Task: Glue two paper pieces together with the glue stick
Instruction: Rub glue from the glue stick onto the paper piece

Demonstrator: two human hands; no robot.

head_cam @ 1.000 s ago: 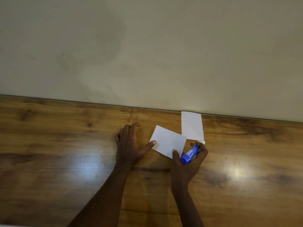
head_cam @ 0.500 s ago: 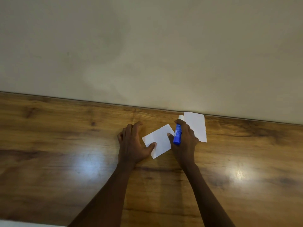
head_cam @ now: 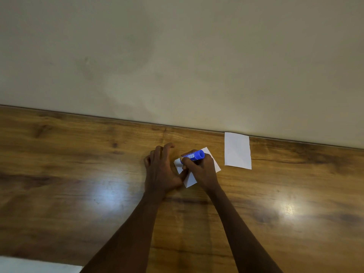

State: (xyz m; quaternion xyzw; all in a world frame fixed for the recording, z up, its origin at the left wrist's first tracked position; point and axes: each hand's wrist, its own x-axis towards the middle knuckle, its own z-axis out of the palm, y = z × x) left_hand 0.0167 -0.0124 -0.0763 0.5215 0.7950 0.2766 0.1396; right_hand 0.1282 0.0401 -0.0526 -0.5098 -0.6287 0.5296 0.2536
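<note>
Gluing step: right hand (head_cam: 202, 170) has its fingers wrapped round the blue glue stick (head_cam: 195, 155), tip down on the near paper (head_cam: 190, 181). Tip contact is hidden. Left hand (head_cam: 160, 170) is splayed on the table (head_cam: 78, 174), holding nothing, thumb pinning the paper's edge. Second paper (head_cam: 237, 150) lies flat by the wall, well apart. Next, probably: finish coating, put the stick down, fetch the second paper, align it and press.

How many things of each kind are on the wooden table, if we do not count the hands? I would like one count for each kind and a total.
Paper pieces: 2, the near paper under the right hand and the far paper by the wall
Glue stick: 1, blue, gripped by that hand
Total: 3
</note>
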